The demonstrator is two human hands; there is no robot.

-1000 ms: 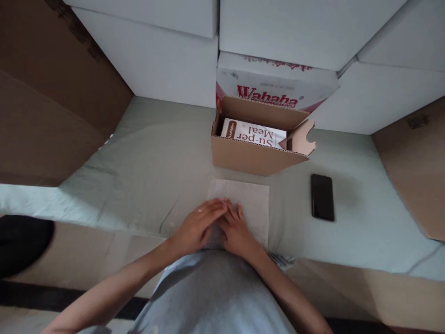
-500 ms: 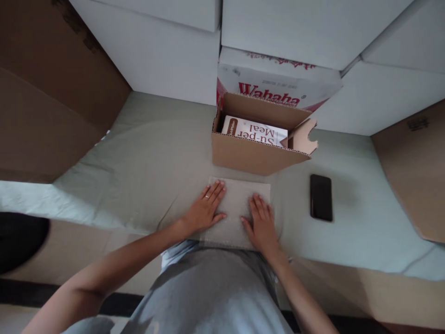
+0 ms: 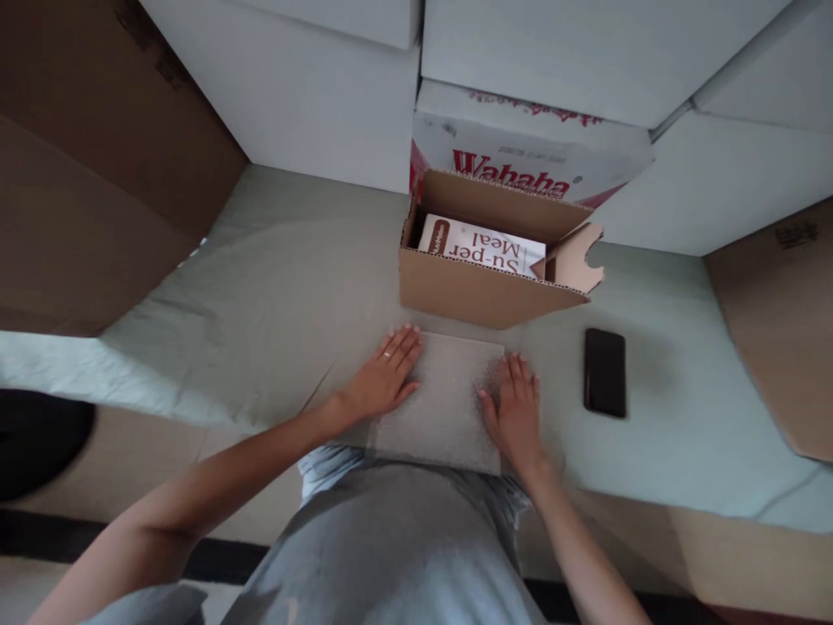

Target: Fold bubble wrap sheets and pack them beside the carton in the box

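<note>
A flat, translucent sheet that looks like bubble wrap (image 3: 449, 399) lies on the cloth-covered surface close to my body. My left hand (image 3: 385, 375) rests flat over its left edge, fingers stretched forward, a ring on one finger. Over the right edge lies my right hand (image 3: 515, 412), palm down, fingers extended and thumb apart. Neither hand grips anything. Just beyond the sheet stands an open cardboard box (image 3: 488, 291) with a white "Su-per Meal" carton (image 3: 482, 243) inside it. The box's right end has a notched flap.
A black phone (image 3: 605, 372) lies to the right. Behind the cardboard box are a "Wahaha" carton (image 3: 521, 148) and stacked white boxes (image 3: 312, 95). Large brown boxes stand at left (image 3: 97, 191) and right (image 3: 781, 321). A dark round object (image 3: 42, 443) is at lower left.
My right hand has slid rightward to the sheet's right edge. My left hand has shifted slightly left and forward. Both remain flat; the box and phone stay put.
</note>
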